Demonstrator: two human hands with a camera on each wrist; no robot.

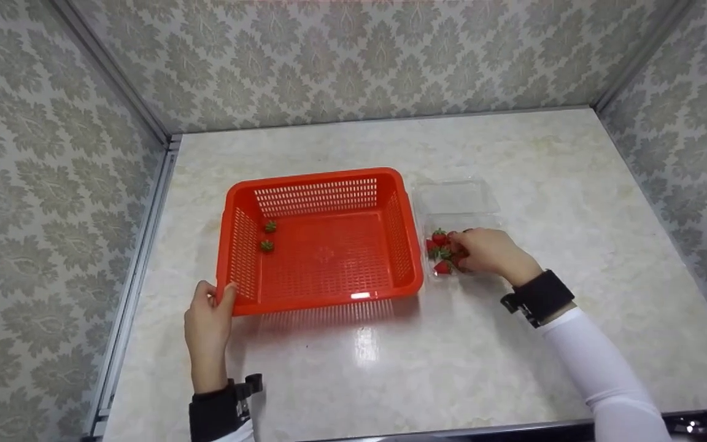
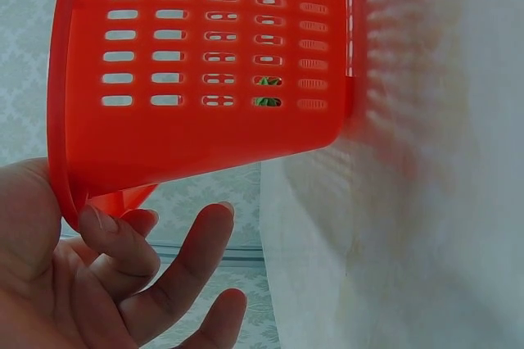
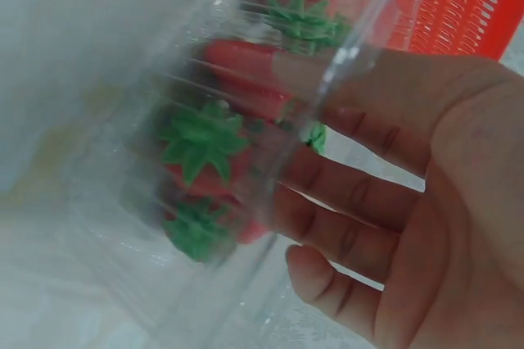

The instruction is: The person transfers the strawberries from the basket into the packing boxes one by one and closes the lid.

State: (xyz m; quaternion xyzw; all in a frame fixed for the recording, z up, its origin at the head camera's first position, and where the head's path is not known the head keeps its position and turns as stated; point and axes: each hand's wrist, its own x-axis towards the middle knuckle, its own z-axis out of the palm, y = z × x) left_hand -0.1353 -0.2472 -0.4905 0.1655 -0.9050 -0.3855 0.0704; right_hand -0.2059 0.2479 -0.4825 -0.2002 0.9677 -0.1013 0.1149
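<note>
Lying lengthwise across mid-frame, the red basket (image 1: pixel 323 239) is gripped at its lower-left corner by the left hand (image 1: pixel 207 325); the right hand (image 1: pixel 488 252) reaches curled fingers among strawberries (image 1: pixel 440 252) in the clear box (image 1: pixel 456 205).

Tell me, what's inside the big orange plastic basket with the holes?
Two small strawberries lie inside the orange slotted plastic basket, near its left wall. The rest of its floor shows bare. The left hand grips the near-left corner.
</note>
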